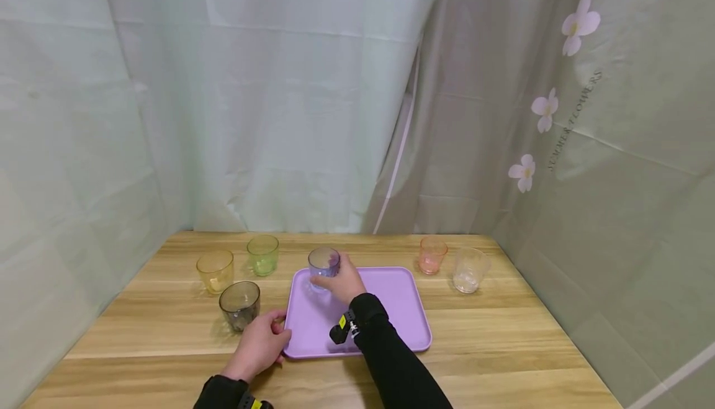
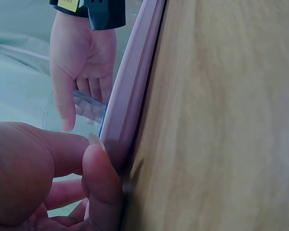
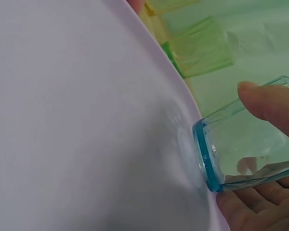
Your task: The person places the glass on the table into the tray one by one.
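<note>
A blue-tinted clear cup (image 1: 322, 262) stands upright at the far left corner of a purple tray (image 1: 393, 310). My right hand (image 1: 345, 282) grips it from the right side, thumb on the near side and fingers round the far side. In the right wrist view, the blue base of the cup (image 3: 248, 142) is at the tray surface; whether it touches cannot be made out. My left hand (image 1: 261, 342) is at the tray's near left edge, thumb and finger pinching the rim (image 2: 127, 91). Left of the tray, close to that hand, is a grey cup (image 1: 240, 305).
A yellow cup (image 1: 215, 271) and a green cup (image 1: 263, 254) stand behind the grey one. Right of the tray are an orange cup (image 1: 432, 254) and a colourless cup (image 1: 470, 269). All stand on a wooden table (image 1: 503, 359), with curtains (image 1: 313, 98) around it.
</note>
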A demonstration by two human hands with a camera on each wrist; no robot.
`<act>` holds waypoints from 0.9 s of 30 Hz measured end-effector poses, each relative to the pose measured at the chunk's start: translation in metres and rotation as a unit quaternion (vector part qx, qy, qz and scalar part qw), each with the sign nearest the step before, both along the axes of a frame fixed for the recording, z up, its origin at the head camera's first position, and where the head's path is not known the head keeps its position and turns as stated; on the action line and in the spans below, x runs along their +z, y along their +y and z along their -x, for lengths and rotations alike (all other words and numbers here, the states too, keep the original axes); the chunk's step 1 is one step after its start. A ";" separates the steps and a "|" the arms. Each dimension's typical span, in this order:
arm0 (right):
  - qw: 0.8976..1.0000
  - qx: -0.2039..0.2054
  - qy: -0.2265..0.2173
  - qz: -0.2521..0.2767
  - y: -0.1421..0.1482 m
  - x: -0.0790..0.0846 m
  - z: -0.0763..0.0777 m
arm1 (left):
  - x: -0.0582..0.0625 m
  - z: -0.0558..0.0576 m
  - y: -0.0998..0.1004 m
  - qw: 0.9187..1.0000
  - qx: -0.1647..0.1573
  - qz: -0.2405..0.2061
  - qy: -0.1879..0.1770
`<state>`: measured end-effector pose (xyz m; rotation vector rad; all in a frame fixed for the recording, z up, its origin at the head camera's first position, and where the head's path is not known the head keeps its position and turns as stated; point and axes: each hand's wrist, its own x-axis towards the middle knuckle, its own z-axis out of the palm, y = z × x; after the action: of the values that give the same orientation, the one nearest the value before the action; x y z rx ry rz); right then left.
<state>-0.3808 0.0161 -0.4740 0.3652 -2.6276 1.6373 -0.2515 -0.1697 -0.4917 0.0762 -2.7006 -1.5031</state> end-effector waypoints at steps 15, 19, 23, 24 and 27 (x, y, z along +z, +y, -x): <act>1.000 -0.006 -0.004 -0.018 -0.020 -0.003 0.002 | 0.002 0.000 0.001 1.000 0.001 -0.001 -0.003; 1.000 -0.005 -0.007 -0.020 -0.022 -0.004 0.002 | 0.003 0.000 0.001 1.000 0.001 0.001 -0.004; 1.000 -0.002 0.000 -0.019 -0.023 -0.004 0.001 | 0.002 0.000 0.001 1.000 0.004 -0.003 -0.008; 1.000 -0.002 0.000 -0.018 -0.023 -0.005 0.001 | 0.002 0.000 0.001 1.000 0.004 -0.004 -0.008; 1.000 -0.002 0.001 -0.017 -0.024 -0.007 0.001 | 0.002 -0.001 0.000 1.000 0.005 -0.007 -0.010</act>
<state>-0.3817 -0.0082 -0.4807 0.3610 -2.6564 1.5913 -0.2507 -0.1693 -0.4894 0.1052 -2.7018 -1.5264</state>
